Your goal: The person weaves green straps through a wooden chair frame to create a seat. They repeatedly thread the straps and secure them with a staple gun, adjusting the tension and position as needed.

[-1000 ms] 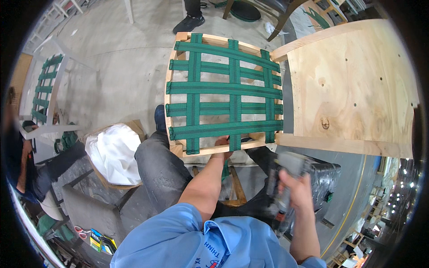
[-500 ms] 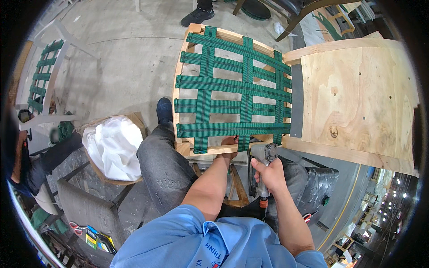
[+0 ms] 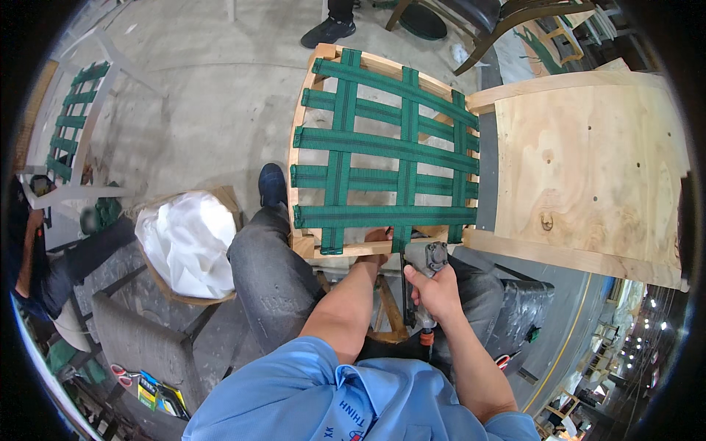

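A wooden chair frame (image 3: 346, 251) lies across my lap, its seat woven with green webbing straps (image 3: 397, 216). My right hand (image 3: 438, 291) is wrapped round the grip of a pneumatic staple gun (image 3: 425, 257), thumb on its side. The gun's nose is at the near rail, by the lower end of the middle cross strap; the exact contact is hidden. From below, my left hand (image 3: 376, 250) curls round that same rail just left of this strap. Some of its fingers show through the seat opening, the rest are hidden. A plywood back panel (image 3: 581, 162) adjoins the seat on the right.
Left of my knee stands a box (image 3: 193, 298) holding a white bag (image 3: 184, 242). Scissors (image 3: 123, 375) lie on a grey upholstered chair (image 3: 143, 345). A white chair with green webbing (image 3: 72, 121) and a person's leg (image 3: 92, 257) are at far left. Another person's shoe (image 3: 328, 32) shows at the top.
The staple gun in my right hand has moved slightly left and down, toward the middle cross strap's end. The seat has shifted slightly down in the picture. My left hand stays at the rail.
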`<state>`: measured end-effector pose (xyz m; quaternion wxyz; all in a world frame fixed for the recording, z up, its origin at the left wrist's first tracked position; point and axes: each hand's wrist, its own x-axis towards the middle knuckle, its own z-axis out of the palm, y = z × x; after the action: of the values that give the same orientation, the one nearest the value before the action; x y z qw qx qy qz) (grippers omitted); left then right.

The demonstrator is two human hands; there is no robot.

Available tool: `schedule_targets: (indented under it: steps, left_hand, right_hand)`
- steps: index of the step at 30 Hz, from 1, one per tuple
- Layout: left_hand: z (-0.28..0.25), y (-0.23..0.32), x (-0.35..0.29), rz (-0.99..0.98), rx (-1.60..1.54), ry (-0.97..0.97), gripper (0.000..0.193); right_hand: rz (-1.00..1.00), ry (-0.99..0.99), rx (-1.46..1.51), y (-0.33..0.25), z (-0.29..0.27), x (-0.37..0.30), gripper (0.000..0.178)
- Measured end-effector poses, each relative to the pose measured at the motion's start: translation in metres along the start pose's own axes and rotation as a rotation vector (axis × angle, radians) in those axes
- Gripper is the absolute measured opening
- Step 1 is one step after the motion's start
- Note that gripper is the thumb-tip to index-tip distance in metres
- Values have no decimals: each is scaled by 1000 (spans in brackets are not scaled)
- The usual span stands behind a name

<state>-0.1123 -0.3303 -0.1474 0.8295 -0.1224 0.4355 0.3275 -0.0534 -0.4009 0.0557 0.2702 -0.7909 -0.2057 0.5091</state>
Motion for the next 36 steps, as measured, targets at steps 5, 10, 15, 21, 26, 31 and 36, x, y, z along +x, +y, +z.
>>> schedule_targets:
  steps: [5, 10, 15, 21, 26, 31, 36]
  left_hand:
    - [12, -2, -15, -99, 40, 71, 14]
    - [-16, -5, 27, -78, -120, -184, 13]
    - [-21, -7, 22, -156, 33, -166, 17]
    - [-45, 10, -9, -567, 267, -180, 27]
    - [-27, -11, -42, -102, 1552, 292, 50]
    - [-39, 7, -73, -52, 1608, -137, 56]
    - [-16, 10, -149, -222, 1146, -452, 35]
  right_hand:
    - [26, 34, 4, 9, -3, -6, 19]
    - [-59, -37, -81, -3, 12, -5, 20]
    - [-47, 11, 62, -1, -7, -18, 19]
    - [-145, 120, 194, -9, -73, -70, 18]
    - [-226, 187, 323, 11, -109, -101, 24]
    - [-281, 111, 373, 24, -122, -105, 27]
    - [-315, 155, 449, 39, -134, -112, 26]
